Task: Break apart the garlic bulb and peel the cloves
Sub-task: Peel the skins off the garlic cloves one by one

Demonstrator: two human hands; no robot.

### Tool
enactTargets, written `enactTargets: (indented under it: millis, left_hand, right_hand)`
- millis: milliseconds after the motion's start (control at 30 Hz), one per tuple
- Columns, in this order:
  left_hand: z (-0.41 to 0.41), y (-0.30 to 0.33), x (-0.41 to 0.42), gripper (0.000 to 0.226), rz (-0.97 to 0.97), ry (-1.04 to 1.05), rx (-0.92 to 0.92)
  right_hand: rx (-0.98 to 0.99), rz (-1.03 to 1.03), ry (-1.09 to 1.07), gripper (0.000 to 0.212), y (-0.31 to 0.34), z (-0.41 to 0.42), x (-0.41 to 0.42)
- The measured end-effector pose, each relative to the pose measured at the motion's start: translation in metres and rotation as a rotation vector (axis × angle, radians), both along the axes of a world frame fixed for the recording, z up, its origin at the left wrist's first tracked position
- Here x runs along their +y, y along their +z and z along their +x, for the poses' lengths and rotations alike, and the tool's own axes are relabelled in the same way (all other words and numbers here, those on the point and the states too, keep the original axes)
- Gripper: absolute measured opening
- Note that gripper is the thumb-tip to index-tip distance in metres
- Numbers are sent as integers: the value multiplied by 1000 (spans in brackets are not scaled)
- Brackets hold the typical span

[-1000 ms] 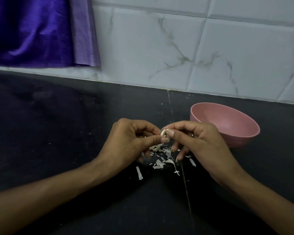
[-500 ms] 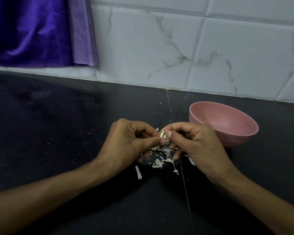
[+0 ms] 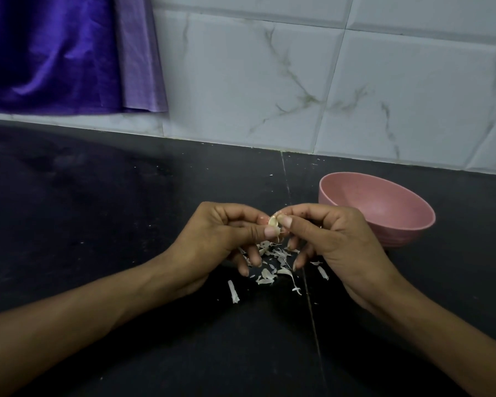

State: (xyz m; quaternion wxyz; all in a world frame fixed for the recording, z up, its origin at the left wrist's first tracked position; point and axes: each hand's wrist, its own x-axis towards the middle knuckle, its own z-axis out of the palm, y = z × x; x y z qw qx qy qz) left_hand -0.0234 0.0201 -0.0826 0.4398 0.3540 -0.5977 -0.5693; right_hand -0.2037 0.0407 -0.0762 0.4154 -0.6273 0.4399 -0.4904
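A small pale garlic clove [image 3: 273, 221] is held above the black counter [image 3: 98, 224], pinched from both sides. My left hand [image 3: 224, 236] grips it between thumb and forefinger, the other fingers curled below. My right hand [image 3: 330, 236] pinches the clove's right side with thumb and forefinger. A thin strand of skin hangs down from the clove. Several white bits of garlic skin [image 3: 269, 265] lie scattered on the counter under and between my hands. Most of the clove is hidden by my fingertips.
A pink bowl [image 3: 395, 222] stands on the counter just right of my right hand; its visible inside looks bare. A white marbled tile wall [image 3: 298, 81] rises behind. Purple cloth [image 3: 55, 53] hangs at the upper left.
My hands stay together on the clove; the fingertips have shifted slightly on it. The skin pile and bowl have not moved.
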Motion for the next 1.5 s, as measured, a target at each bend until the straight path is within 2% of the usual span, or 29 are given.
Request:
enactTargets:
  millis: [233,567,700,900,1067,1200,1333,1433,1500]
  left_hand:
    - [2,3,-5,16,185,9,138]
    - [0,4,-7,25,250,39,222]
    - [1,4,-9,21,262,52,249]
    - [7,8,-13,18,234,113,257]
    - [6,8,-10,32,105,112,184]
    - [4,7,-7,24,69,84,157]
    - [2,7,-5,27,34,60,123]
    - [1,6,-2,25,0,53,96]
    - [1,4,-2,23,-21,43,80]
  right_hand:
    - [-40,4,-24,11,2,-1,0]
    - [-14,-14,-22,11,3,0,1]
    - [-9,-25,-29,11,4,0,0]
    - [-29,-42,-36,13,4,-3,0]
    - [71,-136,-64,18,2,-6,0]
    - [109,-156,-79,8,2,-5,0]
    - [109,-171,-139,20,1,-6,-1]
    - [100,-152,-100,11,0,-7,-2]
    - [124,-164,-88,15,-1,-7,-3]
